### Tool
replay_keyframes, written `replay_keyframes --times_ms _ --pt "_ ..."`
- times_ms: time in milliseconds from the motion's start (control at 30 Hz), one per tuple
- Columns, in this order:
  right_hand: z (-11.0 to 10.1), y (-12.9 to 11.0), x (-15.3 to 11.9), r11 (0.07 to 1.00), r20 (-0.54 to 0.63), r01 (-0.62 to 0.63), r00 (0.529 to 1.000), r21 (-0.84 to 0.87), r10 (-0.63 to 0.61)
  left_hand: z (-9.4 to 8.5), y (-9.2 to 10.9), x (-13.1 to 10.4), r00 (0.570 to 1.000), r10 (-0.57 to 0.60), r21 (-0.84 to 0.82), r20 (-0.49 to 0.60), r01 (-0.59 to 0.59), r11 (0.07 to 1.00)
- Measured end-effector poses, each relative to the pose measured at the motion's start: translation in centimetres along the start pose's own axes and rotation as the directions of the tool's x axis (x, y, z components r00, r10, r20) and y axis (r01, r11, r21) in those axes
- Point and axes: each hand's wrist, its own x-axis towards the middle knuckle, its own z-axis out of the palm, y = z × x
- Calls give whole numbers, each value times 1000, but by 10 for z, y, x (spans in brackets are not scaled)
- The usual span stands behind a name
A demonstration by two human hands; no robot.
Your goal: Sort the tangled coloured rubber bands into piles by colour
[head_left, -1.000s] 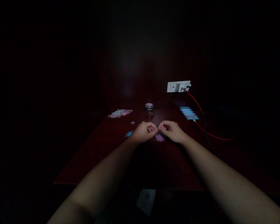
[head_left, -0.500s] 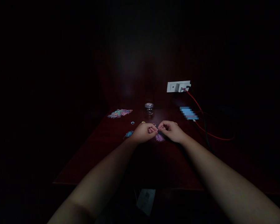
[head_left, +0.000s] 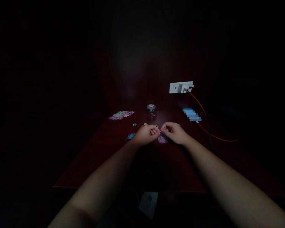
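My left hand point(head_left: 147, 134) and my right hand point(head_left: 175, 133) meet over the middle of the table point(head_left: 97, 158), both closed in a pinch. Between their fingertips shows a tiny pinkish bit, which looks like a small rubber band; most of it is hidden. Just below the fingertips lies a pile of purple rubber bands point(head_left: 162, 139). A blue pile of rubber bands point(head_left: 131, 136) is left of my left wrist. Beyond my hands are a single pale blue band point(head_left: 134, 124) and a yellow band point(head_left: 145, 124), the latter close to my left knuckles.
Farther left lies a larger mixed heap of coloured bands point(head_left: 121, 115). A clear lidded jar point(head_left: 151, 110) stands at the back. On the right, a blurred-out phone point(head_left: 192, 114) connects by a red cable point(head_left: 219, 138) to a wall socket point(head_left: 175, 87). Surroundings are very dark.
Both hands keep the same pinch, with hardly any movement at the fingertips. The whole view has shifted very slightly.
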Motion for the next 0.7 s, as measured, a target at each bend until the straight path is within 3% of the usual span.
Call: replay_keyframes --times_ms 700 --pt "0 -1 0 1000 -6 6 1000 16 -6 2 -2 1 999 15 6 -40 -14 1000"
